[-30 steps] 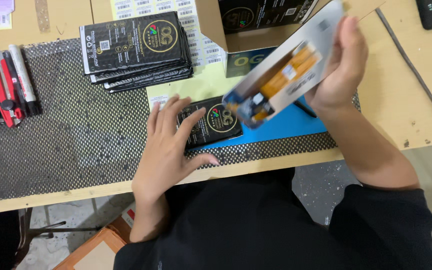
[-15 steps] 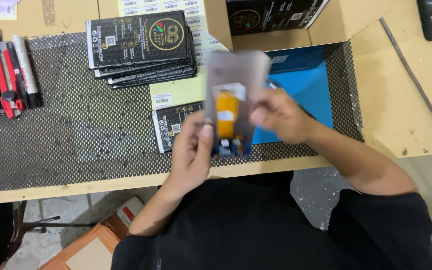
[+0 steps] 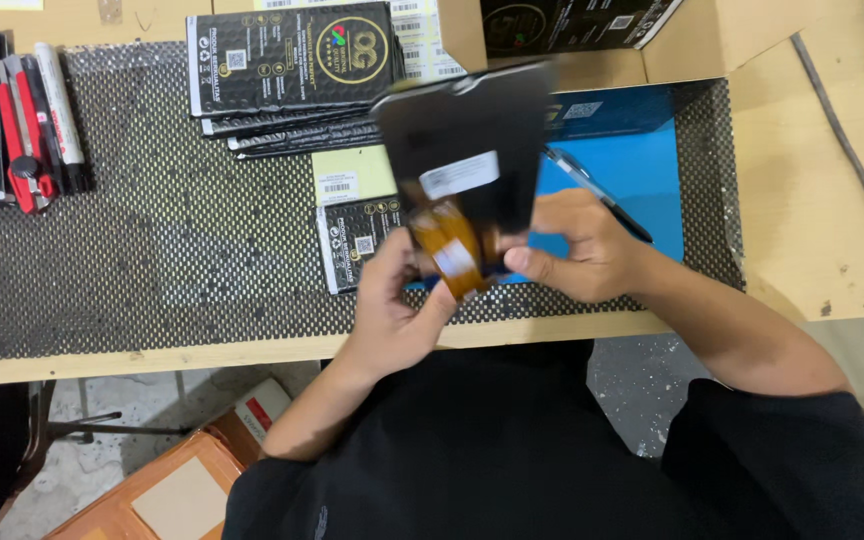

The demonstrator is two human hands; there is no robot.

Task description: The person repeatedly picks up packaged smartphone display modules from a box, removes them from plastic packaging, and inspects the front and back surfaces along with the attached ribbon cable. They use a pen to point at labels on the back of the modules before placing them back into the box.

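Phone screen panel (image 3: 467,150), frame centre, pinched at its lower end by left hand (image 3: 392,310) and right hand (image 3: 577,250); advise edge-only grip, sparing orange flex cable (image 3: 447,245).

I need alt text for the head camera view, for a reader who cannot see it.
Both hands, left hand and right hand, hold a flat black phone screen panel with an orange flex ribbon above a black mesh mat; a stack of black printed boxes lies behind.
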